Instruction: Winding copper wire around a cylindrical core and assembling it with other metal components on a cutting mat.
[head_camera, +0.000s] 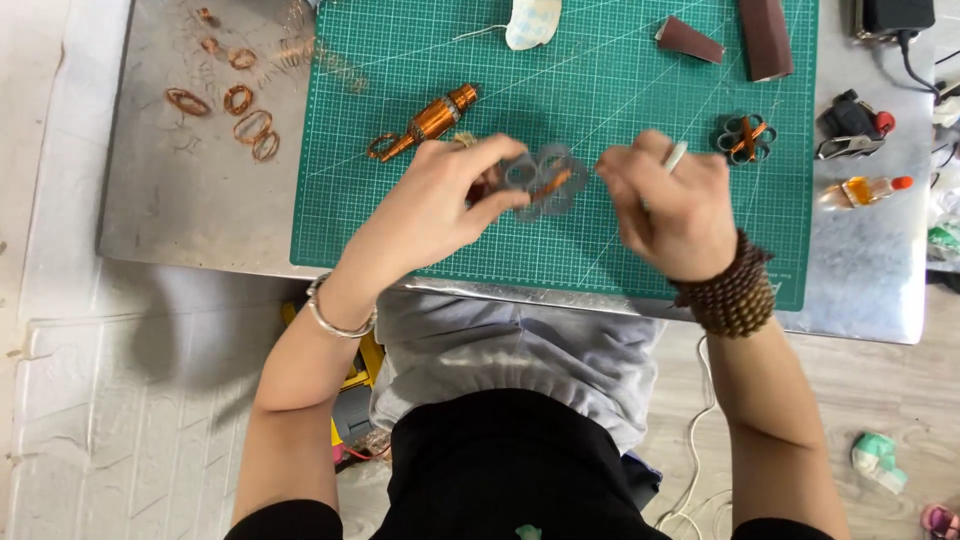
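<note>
Gridded green mat (420, 230); left hand (440, 205) on lobed grey coil frame (545, 180)

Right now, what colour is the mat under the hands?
Green with a pale grid of lines, the cutting mat shows plainly in the head view.

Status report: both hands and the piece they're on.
Left hand pinching grey looped frame. Right hand beside it, gripping a pale tool. Nothing between them.

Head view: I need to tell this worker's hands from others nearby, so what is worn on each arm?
The left hand has a thin silver metal bangle at its wrist. The right hand has a wide wrap of brown wooden beads. Both forearms are bare; black sleeves start near the elbows.
</note>
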